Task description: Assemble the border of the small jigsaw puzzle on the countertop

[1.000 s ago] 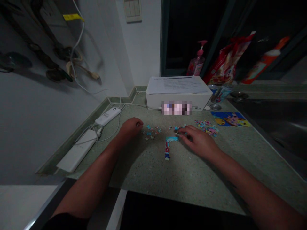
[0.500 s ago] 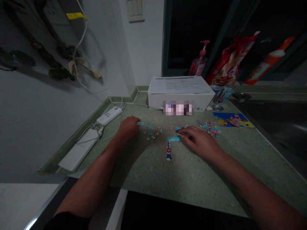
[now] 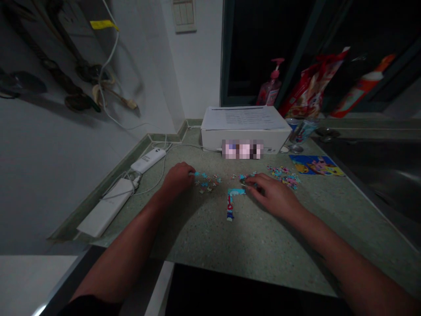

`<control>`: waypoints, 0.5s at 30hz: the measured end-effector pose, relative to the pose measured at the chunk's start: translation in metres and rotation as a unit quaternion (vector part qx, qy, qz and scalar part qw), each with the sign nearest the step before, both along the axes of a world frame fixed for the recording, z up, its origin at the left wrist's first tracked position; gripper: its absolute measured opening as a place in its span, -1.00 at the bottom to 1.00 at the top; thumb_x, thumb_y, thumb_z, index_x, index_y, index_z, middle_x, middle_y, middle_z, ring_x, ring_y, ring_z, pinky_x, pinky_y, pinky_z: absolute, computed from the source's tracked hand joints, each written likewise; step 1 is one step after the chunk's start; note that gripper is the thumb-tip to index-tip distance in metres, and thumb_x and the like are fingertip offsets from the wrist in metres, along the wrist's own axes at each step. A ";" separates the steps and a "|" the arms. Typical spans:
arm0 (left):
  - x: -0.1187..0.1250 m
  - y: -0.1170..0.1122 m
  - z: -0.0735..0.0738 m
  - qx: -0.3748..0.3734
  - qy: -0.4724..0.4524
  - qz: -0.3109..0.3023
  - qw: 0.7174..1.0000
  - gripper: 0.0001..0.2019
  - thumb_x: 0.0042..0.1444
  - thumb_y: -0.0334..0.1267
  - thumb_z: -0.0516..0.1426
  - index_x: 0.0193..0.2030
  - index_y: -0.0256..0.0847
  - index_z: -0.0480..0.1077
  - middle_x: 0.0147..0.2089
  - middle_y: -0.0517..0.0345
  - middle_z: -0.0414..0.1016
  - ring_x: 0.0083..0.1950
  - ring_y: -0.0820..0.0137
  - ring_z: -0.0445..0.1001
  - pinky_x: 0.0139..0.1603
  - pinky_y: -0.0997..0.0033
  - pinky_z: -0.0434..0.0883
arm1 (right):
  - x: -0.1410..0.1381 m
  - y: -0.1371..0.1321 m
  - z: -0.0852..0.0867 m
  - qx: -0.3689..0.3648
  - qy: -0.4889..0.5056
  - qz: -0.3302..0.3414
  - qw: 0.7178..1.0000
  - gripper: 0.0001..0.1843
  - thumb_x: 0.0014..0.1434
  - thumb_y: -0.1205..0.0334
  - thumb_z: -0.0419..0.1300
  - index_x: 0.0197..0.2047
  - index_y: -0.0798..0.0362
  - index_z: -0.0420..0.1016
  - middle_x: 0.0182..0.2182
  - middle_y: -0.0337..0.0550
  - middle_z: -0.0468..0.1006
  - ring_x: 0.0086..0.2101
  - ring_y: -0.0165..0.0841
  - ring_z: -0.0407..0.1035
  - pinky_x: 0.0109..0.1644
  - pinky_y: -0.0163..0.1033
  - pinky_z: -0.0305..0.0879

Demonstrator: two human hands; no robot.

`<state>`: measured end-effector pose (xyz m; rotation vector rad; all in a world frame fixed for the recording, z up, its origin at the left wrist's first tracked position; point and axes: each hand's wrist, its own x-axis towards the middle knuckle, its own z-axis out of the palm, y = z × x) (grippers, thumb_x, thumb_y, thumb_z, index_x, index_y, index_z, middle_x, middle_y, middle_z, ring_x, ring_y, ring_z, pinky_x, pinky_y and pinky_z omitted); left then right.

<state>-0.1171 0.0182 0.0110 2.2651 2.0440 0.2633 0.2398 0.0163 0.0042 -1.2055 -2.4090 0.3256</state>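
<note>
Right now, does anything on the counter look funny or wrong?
Yes. The can beside the white box leans sideways instead of standing straight, which looks odd. Puzzle pieces also lie scattered across the counter.

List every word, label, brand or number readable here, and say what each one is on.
Nothing can be read with certainty.
Printed sheet on the white box: lines of text, too small to read.
Box front: a pixelated patch hides any marking.
Pump bottle, red bag, orange bottle, drink can: labels too blurred to read.
</note>
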 end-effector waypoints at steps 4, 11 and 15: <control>0.003 -0.002 0.003 0.006 -0.017 0.003 1.000 -0.74 0.31 -0.32 0.18 0.01 -0.17 0.70 0.04 -0.11 0.70 0.10 0.08 0.62 0.23 0.11 0.50 | 0.000 0.000 0.000 -0.002 0.001 0.000 1.000 -0.75 0.48 0.19 0.16 0.10 -0.08 0.63 0.02 -0.04 0.70 -0.09 -0.16 0.63 -0.05 -0.07 0.52; 0.017 -0.001 0.002 0.024 0.006 -0.069 0.997 -0.71 0.36 -0.32 0.18 0.11 -0.13 0.68 0.14 -0.12 0.68 0.19 0.05 0.56 0.28 0.03 0.43 | 0.000 0.000 0.000 -0.013 -0.001 0.002 1.000 -0.74 0.48 0.20 0.17 0.12 -0.09 0.63 0.04 -0.04 0.70 -0.11 -0.19 0.62 -0.04 -0.07 0.53; 0.022 0.002 -0.003 0.008 0.041 -0.086 0.995 -0.68 0.39 -0.31 0.17 0.18 -0.11 0.65 0.17 -0.11 0.66 0.20 0.06 0.55 0.25 0.05 0.43 | -0.001 -0.001 0.000 -0.014 -0.004 0.001 1.000 -0.74 0.48 0.20 0.18 0.13 -0.08 0.63 0.01 -0.04 0.70 -0.12 -0.18 0.62 -0.05 -0.07 0.53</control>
